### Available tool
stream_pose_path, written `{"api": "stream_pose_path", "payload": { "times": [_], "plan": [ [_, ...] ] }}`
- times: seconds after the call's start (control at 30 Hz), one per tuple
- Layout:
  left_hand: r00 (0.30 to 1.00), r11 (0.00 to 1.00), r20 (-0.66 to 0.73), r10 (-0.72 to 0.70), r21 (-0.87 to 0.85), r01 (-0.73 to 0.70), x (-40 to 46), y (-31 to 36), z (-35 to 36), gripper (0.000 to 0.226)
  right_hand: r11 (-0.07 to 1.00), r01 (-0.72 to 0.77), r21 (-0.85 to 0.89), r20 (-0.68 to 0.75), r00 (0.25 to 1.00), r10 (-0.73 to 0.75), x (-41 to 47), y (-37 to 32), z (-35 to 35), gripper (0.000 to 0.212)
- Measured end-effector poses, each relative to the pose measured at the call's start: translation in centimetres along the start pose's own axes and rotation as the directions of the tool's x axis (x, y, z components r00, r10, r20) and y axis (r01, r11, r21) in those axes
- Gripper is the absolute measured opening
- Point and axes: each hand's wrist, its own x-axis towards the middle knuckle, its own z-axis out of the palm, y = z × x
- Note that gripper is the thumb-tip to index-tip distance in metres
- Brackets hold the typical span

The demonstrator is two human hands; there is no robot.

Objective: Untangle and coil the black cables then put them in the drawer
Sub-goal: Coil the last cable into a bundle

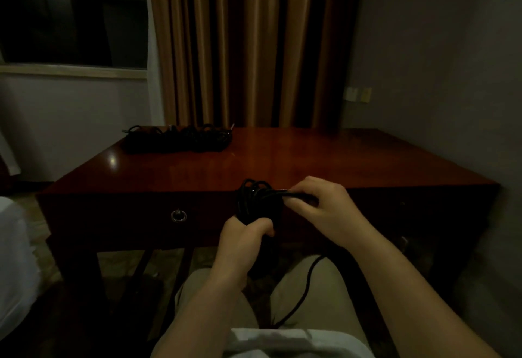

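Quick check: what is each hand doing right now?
Left hand: grips the black coiled cable bundle from below.
Right hand: pinches a strand of that bundle.

Both bare forearms reach forward from the near edge, the left hand (243, 233) lower and nearer with its fingers curled in a fist-like grip, the right hand (319, 205) higher, farther and to the right, its fingertips pinching.

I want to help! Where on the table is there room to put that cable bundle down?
The table is bare across its middle and right, from the cable pile at the back left over to the wall. The front left corner is bare too. Only the back left is crowded.
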Motion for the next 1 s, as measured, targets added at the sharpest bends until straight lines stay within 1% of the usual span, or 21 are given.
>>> {"api": "stream_pose_path", "payload": {
  "times": [0.03,0.1,0.13,0.2,0.27,0.33,0.37,0.4,0.47,0.5,0.53,0.57,0.6,0.63,0.67,0.7,0.73,0.8,0.87,0.93,1.0],
  "plan": [
    [1.0,1.0,0.003,0.017,0.01,-0.017,0.1,0.0,-0.1,0.013,1.0,0.012,0.015,0.022,1.0,-0.012,-0.1,-0.1,-0.5,0.007],
    [0.996,0.997,0.072,0.055,0.045,-0.058,-0.1,0.4,-0.1,0.021,0.992,0.043,0.117,0.016,0.999,-0.045,-0.1,-0.5,-1.4,0.014],
    [0.987,0.995,0.147,0.065,0.069,-0.075,-0.3,0.8,0.0,0.027,0.983,0.051,0.175,0.002,0.999,-0.052,0.1,-0.6,-1.7,0.017],
    [0.947,0.992,0.315,0.059,0.09,-0.092,-0.9,1.4,-0.1,0.036,0.961,0.057,0.272,0.001,0.998,-0.059,0.7,-0.6,-2.3,0.017],
    [0.913,0.996,0.402,0.067,0.03,-0.087,-1.2,1.7,-0.6,0.038,0.923,0.06,0.38,-0.007,0.998,-0.062,1.1,-0.4,-2.4,0.017],
    [0.89,0.994,0.442,0.108,-0.056,-0.093,-1.2,1.6,-0.9,0.038,0.873,0.049,0.485,-0.064,0.998,-0.02,1.2,-0.1,-1.9,0.019],
    [0.884,0.991,0.45,0.124,-0.102,-0.086,-1.4,1.4,-0.9,0.038,0.867,0.055,0.495,-0.107,0.994,-0.002,1.2,0.0,-1.5,0.022],
    [0.882,0.984,0.454,0.125,-0.167,-0.054,-1.5,1.2,-0.7,0.04,0.879,0.075,0.47,-0.163,0.987,0.003,1.2,0.1,-0.9,0.022],
    [0.878,0.955,0.462,0.127,-0.295,0.017,-1.9,1.0,-0.4,0.049,0.917,0.113,0.383,-0.296,0.955,0.006,1.0,0.3,0.9,0.022],
    [0.872,0.941,0.466,0.151,-0.337,0.017,-2.0,1.0,-0.3,0.053,0.929,0.088,0.359,-0.34,0.94,0.043,0.9,0.4,2.0,0.028],
    [0.87,0.93,0.458,0.183,-0.368,-0.002,-2.0,1.0,-0.2,0.053,0.933,0.026,0.359,-0.35,0.93,0.109,0.6,0.6,3.1,0.034],
    [0.874,0.921,0.434,0.218,-0.387,-0.037,-2.0,1.1,-0.2,0.048,0.92,-0.051,0.388,-0.323,0.928,0.188,0.3,0.7,4.2,0.037],
    [0.884,0.915,0.396,0.248,-0.396,-0.079,-1.8,1.2,-0.3,0.041,0.884,-0.129,0.449,-0.254,0.93,0.264,-0.2,0.7,5.3,0.037],
    [0.891,0.907,0.361,0.273,-0.405,-0.114,-1.6,1.3,-0.3,0.035,0.819,-0.206,0.535,-0.144,0.933,0.329,-0.6,0.5,6.1,0.036],
    [0.896,0.898,0.336,0.291,-0.42,-0.134,-1.3,1.3,-0.4,0.032,0.733,-0.285,0.618,-0.011,0.929,0.371,-1.0,0.3,6.6,0.035],
    [0.901,0.886,0.317,0.296,-0.443,-0.135,-1.2,1.3,-0.5,0.033,0.65,-0.352,0.673,0.111,0.918,0.382,-1.2,0.2,6.8,0.035],
    [0.912,0.878,0.296,0.285,-0.461,-0.125,-1.0,1.1,-0.6,0.036,0.629,-0.391,0.672,0.197,0.913,0.358,-1.5,0.2,6.9,0.038],
    [0.939,0.889,0.24,0.244,-0.443,-0.118,-0.7,0.6,-0.7,0.035,0.707,-0.42,0.568,0.29,0.907,0.306,-1.7,0.8,6.4,0.049],
    [0.959,0.906,0.188,0.21,-0.406,-0.118,-0.6,0.3,-0.7,0.031,0.756,-0.442,0.484,0.329,0.892,0.31,-1.8,1.4,6.1,0.058],
    [0.97,0.908,0.152,0.191,-0.402,-0.115,-0.6,0.4,-0.5,0.032,0.748,-0.459,0.48,0.355,0.881,0.313,-2.0,1.5,5.8,0.056],
    [0.973,0.906,0.141,0.18,-0.409,-0.108,-0.5,0.4,-0.4,0.032,0.726,-0.479,0.494,0.387,0.869,0.31,-2.3,1.4,5.9,0.046]
  ]
}}
